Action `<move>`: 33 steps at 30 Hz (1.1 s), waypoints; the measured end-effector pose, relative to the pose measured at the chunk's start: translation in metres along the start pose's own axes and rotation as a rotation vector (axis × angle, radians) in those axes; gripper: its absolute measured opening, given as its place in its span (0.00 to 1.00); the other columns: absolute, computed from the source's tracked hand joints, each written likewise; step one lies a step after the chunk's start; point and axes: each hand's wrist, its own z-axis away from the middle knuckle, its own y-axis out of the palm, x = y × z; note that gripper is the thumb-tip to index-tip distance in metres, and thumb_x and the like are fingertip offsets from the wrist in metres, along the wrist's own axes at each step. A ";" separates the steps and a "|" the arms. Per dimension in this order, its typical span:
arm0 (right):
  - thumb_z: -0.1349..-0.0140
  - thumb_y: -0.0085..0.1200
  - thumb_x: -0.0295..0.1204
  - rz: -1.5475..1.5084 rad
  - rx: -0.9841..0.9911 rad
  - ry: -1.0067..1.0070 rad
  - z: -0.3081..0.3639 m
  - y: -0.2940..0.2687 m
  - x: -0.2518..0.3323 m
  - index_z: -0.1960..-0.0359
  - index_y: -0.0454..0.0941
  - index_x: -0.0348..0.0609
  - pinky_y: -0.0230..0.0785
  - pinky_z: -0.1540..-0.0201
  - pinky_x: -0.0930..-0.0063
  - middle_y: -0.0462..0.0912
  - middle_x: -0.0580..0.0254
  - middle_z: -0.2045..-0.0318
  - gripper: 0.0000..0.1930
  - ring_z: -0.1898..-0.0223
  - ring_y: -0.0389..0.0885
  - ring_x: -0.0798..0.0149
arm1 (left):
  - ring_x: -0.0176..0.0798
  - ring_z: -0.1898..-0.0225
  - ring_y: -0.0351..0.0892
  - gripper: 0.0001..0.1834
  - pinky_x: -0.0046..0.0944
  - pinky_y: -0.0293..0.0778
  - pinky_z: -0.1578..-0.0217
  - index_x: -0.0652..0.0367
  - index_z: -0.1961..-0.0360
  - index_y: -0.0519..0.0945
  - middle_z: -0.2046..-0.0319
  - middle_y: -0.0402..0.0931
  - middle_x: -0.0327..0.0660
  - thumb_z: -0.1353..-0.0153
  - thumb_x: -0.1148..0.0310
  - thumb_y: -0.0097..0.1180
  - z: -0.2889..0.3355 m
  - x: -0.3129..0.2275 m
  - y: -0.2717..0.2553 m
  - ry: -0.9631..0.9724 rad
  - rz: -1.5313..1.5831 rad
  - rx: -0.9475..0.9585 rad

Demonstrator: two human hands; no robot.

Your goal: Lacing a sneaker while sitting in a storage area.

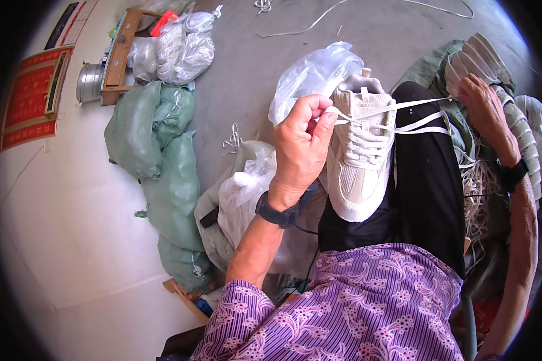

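A cream-white sneaker rests on my lap, its toe pointing toward me and its tongue away. White shoelace is threaded through its eyelets, and loose lengths stretch off to the right. At the shoe's left edge, my left hand is closed, pinching the lace between thumb and fingers. My right hand is out to the right with its fingers closed on the lace, drawn nearly straight from the shoe. A second strand loops slackly below it across my black trousers.
Clear plastic bags lie beyond and left of the shoe. Green sacks line the left wall. Stacked pale shoe pieces and a bundle of loose laces are at my right. A wooden cabinet holds bagged items.
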 end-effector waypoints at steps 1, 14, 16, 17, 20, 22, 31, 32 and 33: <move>0.43 0.51 0.23 -0.037 -0.007 -0.004 0.001 0.001 -0.001 0.71 0.70 0.39 0.66 0.59 0.58 0.72 0.54 0.70 0.03 0.62 0.74 0.49 | 0.23 0.70 0.72 0.06 0.25 0.70 0.66 0.64 0.61 0.78 0.70 0.79 0.34 0.39 0.74 0.57 -0.002 -0.001 0.002 -0.064 0.120 0.027; 0.41 0.49 0.23 0.093 -0.071 0.014 0.003 0.007 -0.062 0.70 0.70 0.40 0.67 0.58 0.57 0.73 0.53 0.67 0.02 0.59 0.74 0.47 | 0.26 0.75 0.67 0.15 0.29 0.64 0.73 0.60 0.68 0.79 0.75 0.71 0.31 0.36 0.58 0.54 -0.011 0.036 -0.005 -0.495 0.403 0.169; 0.39 0.48 0.23 0.198 -0.093 0.038 0.009 0.003 -0.102 0.68 0.69 0.39 0.67 0.58 0.56 0.73 0.52 0.66 0.02 0.59 0.75 0.45 | 0.24 0.75 0.67 0.13 0.28 0.64 0.73 0.57 0.65 0.78 0.75 0.71 0.30 0.37 0.57 0.55 -0.010 0.044 0.006 -0.530 0.474 0.131; 0.39 0.48 0.23 0.258 -0.058 0.137 0.014 -0.001 -0.124 0.67 0.69 0.38 0.67 0.59 0.55 0.74 0.51 0.65 0.02 0.60 0.75 0.45 | 0.24 0.75 0.67 0.13 0.27 0.64 0.72 0.54 0.64 0.78 0.75 0.71 0.29 0.37 0.56 0.56 -0.009 0.046 0.007 -0.517 0.452 0.136; 0.38 0.48 0.23 0.353 0.016 0.308 0.025 -0.011 -0.171 0.65 0.69 0.38 0.68 0.60 0.54 0.74 0.48 0.64 0.03 0.61 0.75 0.42 | 0.23 0.74 0.67 0.13 0.26 0.65 0.72 0.54 0.64 0.78 0.75 0.71 0.29 0.37 0.55 0.56 -0.008 0.047 0.008 -0.498 0.419 0.167; 0.37 0.47 0.24 0.329 0.023 0.275 0.030 -0.007 -0.173 0.64 0.70 0.38 0.68 0.59 0.54 0.75 0.47 0.64 0.03 0.60 0.75 0.42 | 0.23 0.73 0.68 0.11 0.26 0.66 0.71 0.54 0.64 0.78 0.75 0.71 0.29 0.37 0.58 0.57 -0.007 0.045 0.008 -0.484 0.384 0.157; 0.43 0.51 0.20 -0.398 -0.075 -0.098 0.001 0.008 0.025 0.71 0.72 0.35 0.68 0.64 0.62 0.73 0.53 0.71 0.02 0.67 0.76 0.50 | 0.26 0.71 0.71 0.06 0.29 0.70 0.68 0.59 0.64 0.82 0.71 0.71 0.34 0.45 0.74 0.61 -0.017 0.022 0.014 0.065 -0.172 0.304; 0.44 0.53 0.22 -0.427 -0.063 -0.118 -0.003 0.007 0.045 0.71 0.73 0.35 0.68 0.64 0.61 0.73 0.53 0.71 0.03 0.67 0.75 0.50 | 0.26 0.71 0.71 0.06 0.29 0.70 0.68 0.59 0.64 0.82 0.71 0.71 0.34 0.45 0.74 0.61 -0.019 0.021 0.012 0.065 -0.175 0.304; 0.44 0.54 0.24 -0.446 -0.042 -0.173 -0.006 0.006 0.061 0.71 0.74 0.36 0.68 0.64 0.60 0.74 0.54 0.72 0.04 0.67 0.75 0.51 | 0.28 0.72 0.71 0.07 0.30 0.70 0.69 0.59 0.64 0.82 0.72 0.71 0.34 0.45 0.74 0.61 -0.021 0.020 0.011 0.087 -0.236 0.315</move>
